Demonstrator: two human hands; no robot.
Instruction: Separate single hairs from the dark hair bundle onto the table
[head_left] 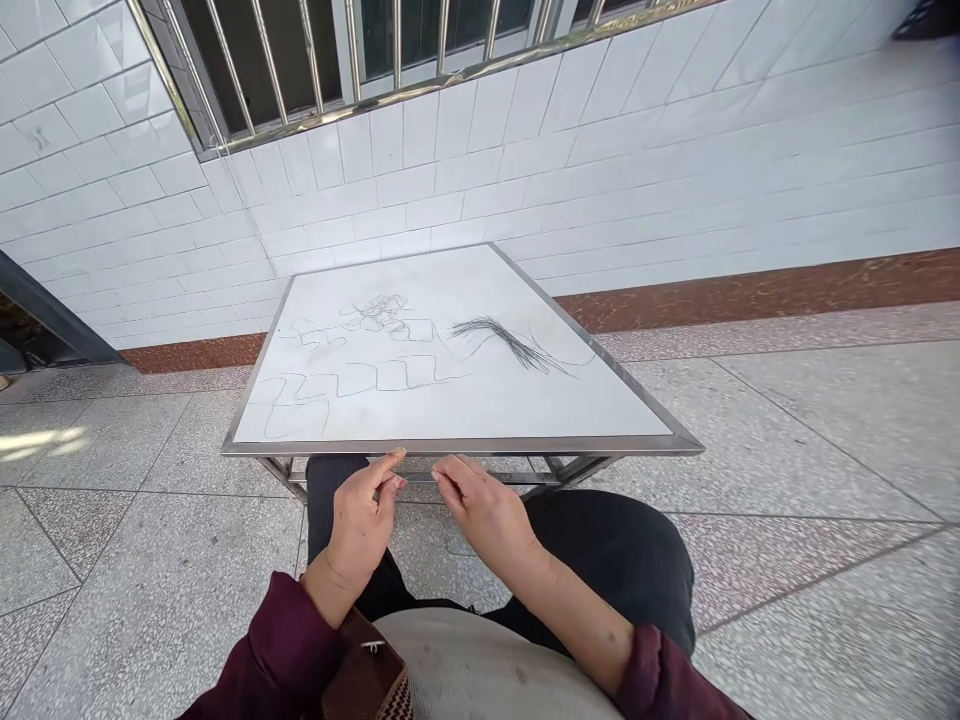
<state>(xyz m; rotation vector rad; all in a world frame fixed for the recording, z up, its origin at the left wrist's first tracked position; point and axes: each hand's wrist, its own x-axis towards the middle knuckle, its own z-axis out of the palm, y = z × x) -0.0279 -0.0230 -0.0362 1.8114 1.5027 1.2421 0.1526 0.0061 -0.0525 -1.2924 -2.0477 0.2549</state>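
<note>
Both pinched shut: left hand (364, 515), right hand (484, 505), just below worktop (450, 420) edge; contents too fine to tell.

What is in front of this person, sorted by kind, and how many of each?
Hands: 2, the left hand and the right hand, fingertips pinched by the table's near edge
Tables: 1, the white table
Bundles: 1, the bundle of dark strands
Patterns: 1, the patch of thin bent lines
Total: 5
</note>
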